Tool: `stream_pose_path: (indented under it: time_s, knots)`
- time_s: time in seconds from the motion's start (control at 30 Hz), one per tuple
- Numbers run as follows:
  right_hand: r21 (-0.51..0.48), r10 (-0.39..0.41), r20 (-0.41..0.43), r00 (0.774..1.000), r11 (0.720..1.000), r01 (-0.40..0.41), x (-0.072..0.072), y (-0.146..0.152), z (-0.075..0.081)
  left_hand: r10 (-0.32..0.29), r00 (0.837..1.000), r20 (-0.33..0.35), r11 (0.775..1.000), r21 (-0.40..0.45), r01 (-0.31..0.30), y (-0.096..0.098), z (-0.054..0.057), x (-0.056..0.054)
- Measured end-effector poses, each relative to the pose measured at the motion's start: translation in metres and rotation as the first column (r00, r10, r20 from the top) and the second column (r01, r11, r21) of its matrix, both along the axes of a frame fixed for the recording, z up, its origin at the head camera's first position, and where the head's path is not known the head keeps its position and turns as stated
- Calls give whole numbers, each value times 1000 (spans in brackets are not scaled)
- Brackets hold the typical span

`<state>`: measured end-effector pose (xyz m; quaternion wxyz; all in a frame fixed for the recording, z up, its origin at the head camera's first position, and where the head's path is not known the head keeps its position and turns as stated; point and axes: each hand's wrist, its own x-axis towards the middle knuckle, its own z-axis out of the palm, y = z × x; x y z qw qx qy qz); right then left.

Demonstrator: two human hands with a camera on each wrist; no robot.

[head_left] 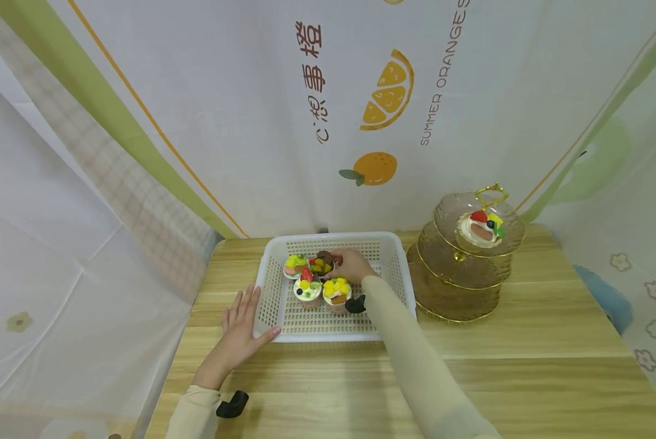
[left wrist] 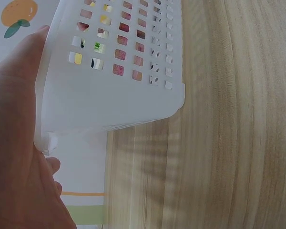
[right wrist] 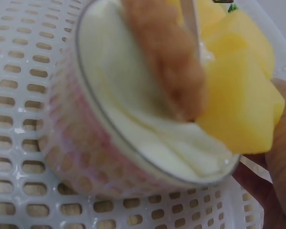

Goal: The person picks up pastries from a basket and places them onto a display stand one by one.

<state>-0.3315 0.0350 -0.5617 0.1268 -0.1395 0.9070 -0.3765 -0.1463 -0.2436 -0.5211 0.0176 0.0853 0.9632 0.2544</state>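
A white plastic basket (head_left: 328, 337) holds several cupcakes in clear cups. My right hand (head_left: 352, 266) reaches inside it, thumb and fingers pinching a chocolate-topped cupcake (head_left: 324, 261) at the back. Just in front of that hand stands a cupcake with yellow fruit cubes (head_left: 336, 288), large in the right wrist view with cream and a brown piece on top. Beside it are a strawberry-topped cupcake (head_left: 308, 291) and a yellow-and-pink one (head_left: 295, 266). At the basket's front left corner rests my left hand (head_left: 241, 329), fingers spread straight outside and thumb along the rim.
To the right stands a three-tier stand (head_left: 459, 274) with gold rims and a gold handle. On its top tier sits another fruit-topped cupcake (head_left: 479, 229). Printed curtains (head_left: 224, 110) hang behind and beside the wooden table (head_left: 525, 366).
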Motion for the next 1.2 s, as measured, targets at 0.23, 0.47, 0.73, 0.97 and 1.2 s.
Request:
stream_pose_path:
  time_s: [0.23,0.47,0.73,0.97,1.2]
  knots:
    - [14,-13,-34,999,1000,14,4,5,6,-8,1000,-5,1000,-5,8,2,1,0]
    - [-13,-50,-4,999,999,50,-1,9,12,-5,1000,3,1000,-7,5,2,0,-1]
    - [-145,-58,-73,996,988,47,-2,17,39,-7,1000,4,1000,-12,7,2,0,-1]
    - [-212,-66,-81,995,976,47,12,24,69,-6,1000,1,1000,-14,6,0,2,0]
    - [-186,-56,-146,988,982,29,28,44,87,-7,1000,8,1000,-9,7,0,2,0]
